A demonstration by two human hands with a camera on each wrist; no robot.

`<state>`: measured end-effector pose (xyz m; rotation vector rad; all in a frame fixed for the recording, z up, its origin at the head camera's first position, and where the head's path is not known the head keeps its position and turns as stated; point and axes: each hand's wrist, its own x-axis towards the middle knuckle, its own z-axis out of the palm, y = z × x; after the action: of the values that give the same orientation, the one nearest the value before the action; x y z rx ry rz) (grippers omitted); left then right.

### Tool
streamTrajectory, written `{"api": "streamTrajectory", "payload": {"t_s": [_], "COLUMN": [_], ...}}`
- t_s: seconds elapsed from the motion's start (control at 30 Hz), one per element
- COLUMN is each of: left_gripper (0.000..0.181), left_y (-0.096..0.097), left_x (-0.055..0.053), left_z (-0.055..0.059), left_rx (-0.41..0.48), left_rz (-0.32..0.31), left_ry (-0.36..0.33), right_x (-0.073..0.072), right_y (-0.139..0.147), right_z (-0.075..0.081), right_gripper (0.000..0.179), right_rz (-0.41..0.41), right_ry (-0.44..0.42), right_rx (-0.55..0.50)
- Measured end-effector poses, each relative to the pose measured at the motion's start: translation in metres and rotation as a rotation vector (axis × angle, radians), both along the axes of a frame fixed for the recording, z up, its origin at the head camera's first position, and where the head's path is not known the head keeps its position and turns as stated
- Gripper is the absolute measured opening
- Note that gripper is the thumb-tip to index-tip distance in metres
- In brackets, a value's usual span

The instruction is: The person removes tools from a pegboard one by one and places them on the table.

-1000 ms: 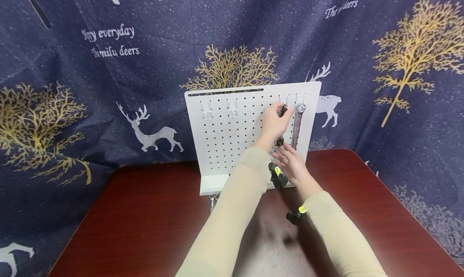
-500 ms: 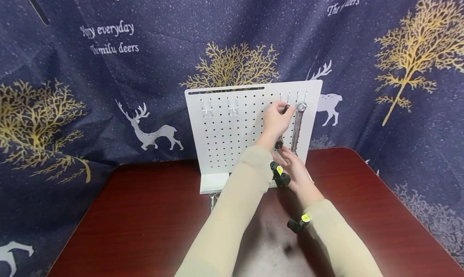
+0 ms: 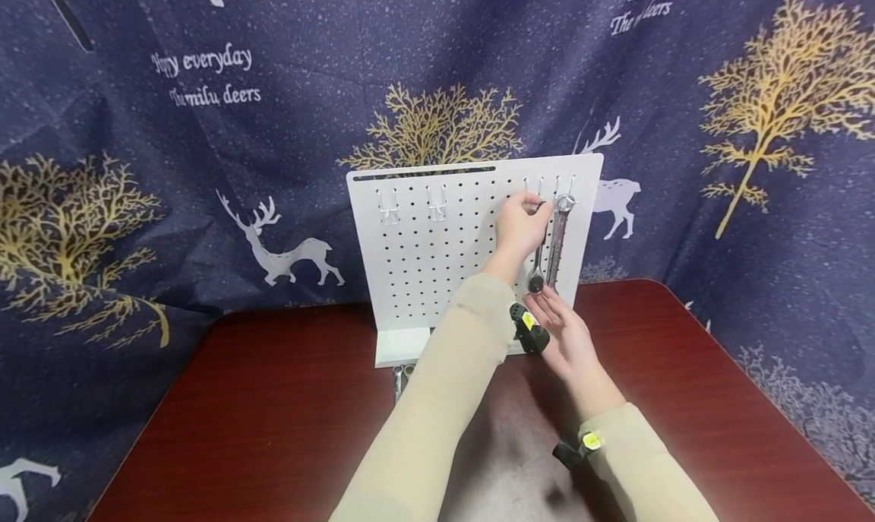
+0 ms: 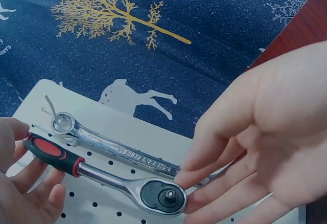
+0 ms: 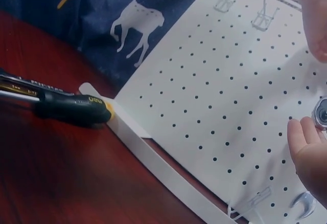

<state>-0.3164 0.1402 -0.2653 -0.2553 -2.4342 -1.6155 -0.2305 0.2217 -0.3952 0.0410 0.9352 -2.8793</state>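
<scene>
A ratchet wrench (image 4: pixel 107 178) with a red-and-black handle stands close in front of the white pegboard (image 3: pixel 424 264), handle up and round head down. My left hand (image 3: pixel 521 226) holds the handle's upper end between thumb and fingers. Below it, my right hand (image 3: pixel 563 328) has its fingers extended, tips touching the ratchet head (image 3: pixel 535 283). A silver combination wrench (image 3: pixel 559 241) hangs by its ring end from a hook, just right of the ratchet. In the right wrist view, part of the right hand is out of frame.
Two wire hooks (image 3: pixel 390 207) sit at the board's upper left. Wrenches (image 3: pixel 399 381) lie on the red-brown table (image 3: pixel 273 423), partly behind the left sleeve. A green-and-yellow screwdriver (image 5: pixel 76 109) lies by the board's base (image 3: pixel 403 347). A patterned cloth (image 3: pixel 287 142) hangs behind.
The ratchet's head has swung lower and is now in plainer view, the handle more upright. The right hand has shifted slightly down and right; the left stays at the handle.
</scene>
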Motion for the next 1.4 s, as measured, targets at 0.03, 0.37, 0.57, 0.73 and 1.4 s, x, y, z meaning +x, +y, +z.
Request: {"api": "streamTrajectory", "payload": {"t_s": [0.03,0.37,0.57,0.73,1.4], "left_gripper": [0.021,0.013,0.013,0.013,0.01], "left_y": [0.0,0.003,0.002,0.001,-0.01], "left_x": [0.0,0.001,0.002,0.006,0.018], "left_z": [0.001,0.004,0.005,0.007,-0.009], "left_rx": [0.001,0.111,0.175,0.177,0.184], "left_rz": [0.001,-0.027,-0.054,-0.065,-0.041], "left_ry": [0.001,-0.04,-0.077,-0.09,-0.056], "right_x": [0.003,0.022,0.026,0.029,0.044], "right_y": [0.0,0.003,0.005,0.006,0.009], "right_z": [0.0,0.001,0.002,0.004,-0.004], "right_gripper": [0.025,0.028,0.029,0.03,0.027], "right_rz": [-0.006,-0.014,-0.017,-0.024,-0.017], "right_ry": [0.009,0.092,0.125,0.116,0.093], "right_rx": [0.001,-0.003,-0.001,0.039,0.094]}}
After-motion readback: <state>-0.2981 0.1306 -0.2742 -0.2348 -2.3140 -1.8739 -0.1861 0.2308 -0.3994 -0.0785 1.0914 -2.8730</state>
